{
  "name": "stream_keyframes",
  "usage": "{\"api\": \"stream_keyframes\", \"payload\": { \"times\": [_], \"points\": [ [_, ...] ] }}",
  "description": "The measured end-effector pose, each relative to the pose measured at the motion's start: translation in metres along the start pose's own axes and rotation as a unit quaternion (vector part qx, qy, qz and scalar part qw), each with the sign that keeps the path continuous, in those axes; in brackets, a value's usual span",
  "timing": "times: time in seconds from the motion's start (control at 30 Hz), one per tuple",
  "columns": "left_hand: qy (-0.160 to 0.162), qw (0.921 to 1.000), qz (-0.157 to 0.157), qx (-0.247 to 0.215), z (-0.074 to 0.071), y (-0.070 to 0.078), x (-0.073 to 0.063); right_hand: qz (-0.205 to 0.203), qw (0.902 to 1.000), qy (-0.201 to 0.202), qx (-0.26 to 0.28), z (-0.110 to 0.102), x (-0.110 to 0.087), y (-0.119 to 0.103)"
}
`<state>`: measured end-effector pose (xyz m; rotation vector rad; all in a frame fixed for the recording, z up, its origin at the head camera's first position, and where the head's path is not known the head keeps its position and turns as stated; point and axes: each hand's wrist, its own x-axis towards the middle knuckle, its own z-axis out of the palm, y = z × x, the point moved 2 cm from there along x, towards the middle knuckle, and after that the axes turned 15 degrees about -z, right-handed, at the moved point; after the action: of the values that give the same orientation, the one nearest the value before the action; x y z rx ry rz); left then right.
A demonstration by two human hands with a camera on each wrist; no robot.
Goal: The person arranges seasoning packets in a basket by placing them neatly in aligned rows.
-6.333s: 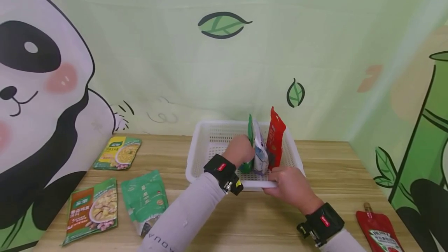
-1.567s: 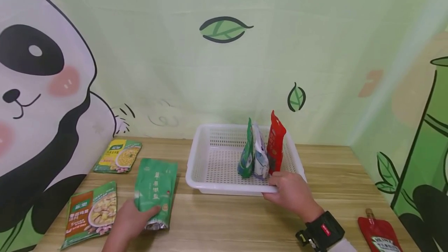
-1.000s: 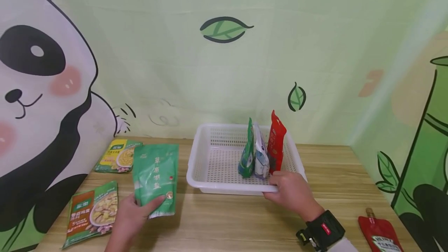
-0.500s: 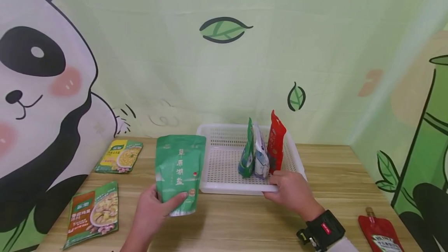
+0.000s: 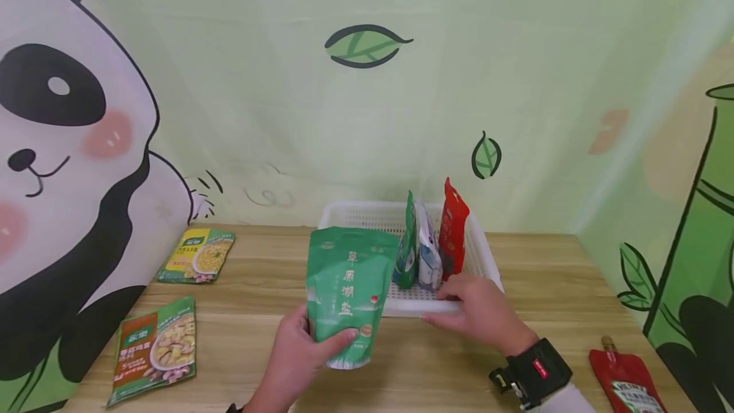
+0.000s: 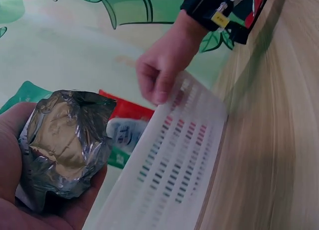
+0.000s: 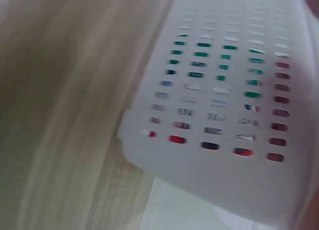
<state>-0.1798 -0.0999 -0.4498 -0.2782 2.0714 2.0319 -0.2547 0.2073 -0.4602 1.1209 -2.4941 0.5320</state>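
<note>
My left hand (image 5: 304, 349) grips a green stand-up salt pouch (image 5: 350, 292) near its bottom, thumb across the printed front. The pouch is upright and overlaps the basket's left front corner in the head view; its silver foil base (image 6: 65, 140) faces the left wrist camera. A white perforated plastic basket (image 5: 413, 306) stands by the back wall. My right hand (image 5: 482, 314) holds its front rim near the right corner, fingers inside and thumb outside. Inside the basket a green pouch (image 5: 406, 253), a white-and-purple pouch (image 5: 428, 257) and a red pouch (image 5: 453, 234) stand in a row.
On the left of the wooden table (image 5: 246, 317) lie a yellow-green food packet (image 5: 196, 255) and a brown-green food packet (image 5: 155, 349). A red Heinz ketchup pouch (image 5: 627, 378) lies at the right front. A printed cloth (image 5: 275, 113) hangs behind the table.
My left hand has left the basket, picked up the green salt pouch from the table's left, raised it upright and carried it right to the basket's front. My right hand has stayed at the rim.
</note>
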Motion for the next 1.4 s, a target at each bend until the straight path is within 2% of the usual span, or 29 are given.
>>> {"api": "stream_keyframes", "payload": {
  "times": [0.1,0.17,0.23,0.3,0.37,0.4,0.5,0.57,0.6,0.63,0.67,0.8,0.87,0.97,1.1,1.33,1.4],
  "points": [
    [-0.02,0.9997,0.011,-0.009,0.009,0.0,-0.001,0.004,0.9971,0.034,0.068,-0.006,0.0,-0.003],
    [-0.033,0.9992,0.017,-0.014,0.015,0.0,-0.001,-0.006,0.9923,0.063,0.106,-0.008,0.001,-0.008],
    [-0.044,0.9987,0.023,-0.016,0.022,0.0,-0.001,-0.022,0.9851,0.094,0.142,-0.008,0.003,-0.016],
    [-0.055,0.9979,0.03,-0.015,0.028,0.001,-0.001,-0.03,0.9733,0.115,0.196,-0.007,0.006,-0.027],
    [-0.067,0.997,0.037,-0.01,0.034,0.003,-0.003,-0.031,0.9552,0.127,0.266,-0.005,0.009,-0.038],
    [-0.072,0.9966,0.04,-0.009,0.037,0.004,-0.003,-0.026,0.9422,0.128,0.308,-0.004,0.01,-0.044],
    [-0.086,0.9948,0.054,-0.008,0.044,0.007,-0.006,-0.007,0.8926,0.122,0.434,0.0,0.013,-0.063],
    [-0.093,0.9936,0.064,-0.008,0.049,0.007,-0.007,0.011,0.8629,0.116,0.492,0.0,0.016,-0.074],
    [-0.094,0.9931,0.07,-0.01,0.05,0.008,-0.007,0.019,0.8532,0.114,0.509,0.001,0.017,-0.079],
    [-0.097,0.9925,0.073,-0.012,0.052,0.008,-0.008,0.031,0.8491,0.11,0.516,0.0,0.018,-0.083],
    [-0.1,0.992,0.076,-0.014,0.054,0.008,-0.008,0.046,0.8475,0.105,0.518,0.0,0.019,-0.087],
    [-0.103,0.9904,0.09,-0.018,0.057,0.009,-0.01,0.102,0.8511,0.091,0.507,-0.002,0.023,-0.097],
    [-0.105,0.9895,0.097,-0.019,0.057,0.009,-0.01,0.119,0.848,0.087,0.509,-0.002,0.024,-0.099],
    [-0.113,0.9881,0.102,-0.022,0.057,0.01,-0.01,0.125,0.8413,0.087,0.519,-0.001,0.024,-0.101],
    [-0.122,0.9872,0.096,-0.035,0.056,0.011,-0.01,0.122,0.8391,0.091,0.522,0.001,0.025,-0.105],
    [-0.125,0.987,0.088,-0.051,0.054,0.009,-0.008,0.136,0.8532,0.085,0.496,0.002,0.025,-0.109],
    [-0.13,0.9864,0.087,-0.05,0.054,0.009,-0.008,0.133,0.8535,0.089,0.496,0.002,0.025,-0.11]
  ]
}}
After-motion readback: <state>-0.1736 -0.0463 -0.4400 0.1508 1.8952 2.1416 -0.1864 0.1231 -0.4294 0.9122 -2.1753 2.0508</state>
